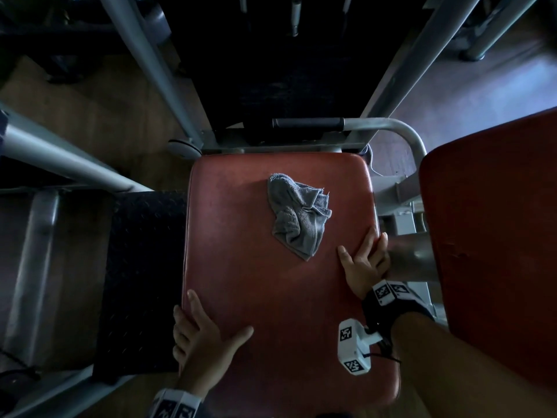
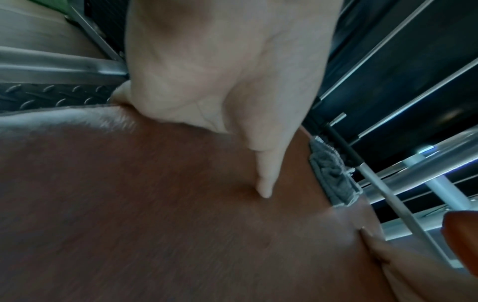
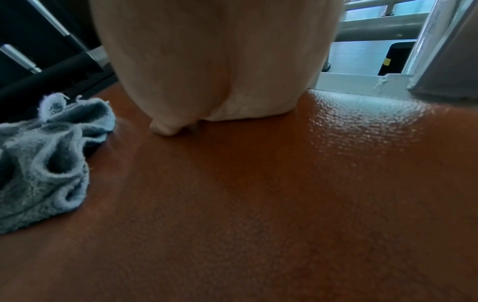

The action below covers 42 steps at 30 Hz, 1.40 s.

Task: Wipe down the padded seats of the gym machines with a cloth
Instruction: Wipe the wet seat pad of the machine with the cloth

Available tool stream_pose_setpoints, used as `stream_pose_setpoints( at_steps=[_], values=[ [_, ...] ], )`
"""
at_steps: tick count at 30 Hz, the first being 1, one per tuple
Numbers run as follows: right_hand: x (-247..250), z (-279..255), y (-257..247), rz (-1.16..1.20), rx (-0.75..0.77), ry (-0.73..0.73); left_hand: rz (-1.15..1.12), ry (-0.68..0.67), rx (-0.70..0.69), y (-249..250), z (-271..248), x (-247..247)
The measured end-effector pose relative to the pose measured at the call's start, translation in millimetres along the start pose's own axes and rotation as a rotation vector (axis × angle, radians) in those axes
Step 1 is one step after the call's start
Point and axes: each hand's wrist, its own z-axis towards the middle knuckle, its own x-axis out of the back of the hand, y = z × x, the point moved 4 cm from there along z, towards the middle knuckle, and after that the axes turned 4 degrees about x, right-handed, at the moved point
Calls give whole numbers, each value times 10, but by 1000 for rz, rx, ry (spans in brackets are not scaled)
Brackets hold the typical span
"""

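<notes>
A red padded seat (image 1: 271, 297) fills the middle of the head view. A crumpled grey cloth (image 1: 298, 215) lies loose on its far half, and neither hand touches it. My left hand (image 1: 208, 327) rests on the seat's near left edge, thumb spread flat on the pad and fingers draped over the side. My right hand (image 1: 360, 254) rests on the right edge just near the cloth, thumb on the pad. The left wrist view shows the left hand (image 2: 220, 71) on the seat (image 2: 155, 224) with the cloth (image 2: 333, 179) beyond. The right wrist view shows the right hand (image 3: 207, 61) beside the cloth (image 3: 44, 159).
A second red pad (image 1: 488, 236) stands close on the right. Grey frame tubes (image 1: 144, 55) rise on both sides of the dark weight stack behind the seat. A black-gripped handle bar (image 1: 307, 122) crosses the seat's far end. A black tread plate (image 1: 141, 267) lies to the left.
</notes>
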Motion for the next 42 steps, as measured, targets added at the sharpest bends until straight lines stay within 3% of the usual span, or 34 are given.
stream_pose_setpoints(
  at_steps=[3,5,10,15,20,24,30,34,39,42],
  values=[
    [0,-7,-5,-12,-7,9,-104,44,13,94,24,121],
    [4,-16,-23,-23,-6,24,-122,66,-58,234,33,213],
    [10,-26,-35,-62,-11,12,29,38,-409,827,45,291],
    [21,-34,-49,-72,-19,-15,45,-68,-740,1755,67,196],
    [31,-50,-71,-69,-24,-1,543,15,-978,2455,130,-90],
    [35,-47,-71,-75,-24,-22,717,29,-1014,2459,275,-266],
    [7,-38,-13,-99,-16,-41,582,116,-1002,2204,258,-394],
    [-2,-47,-2,-119,-29,-20,609,150,-1039,2153,374,-383],
    [16,-66,-21,-151,-40,-25,582,213,-1081,2232,610,-184],
    [13,-73,-30,-144,-33,0,534,254,-1033,2376,815,32]
  ],
)
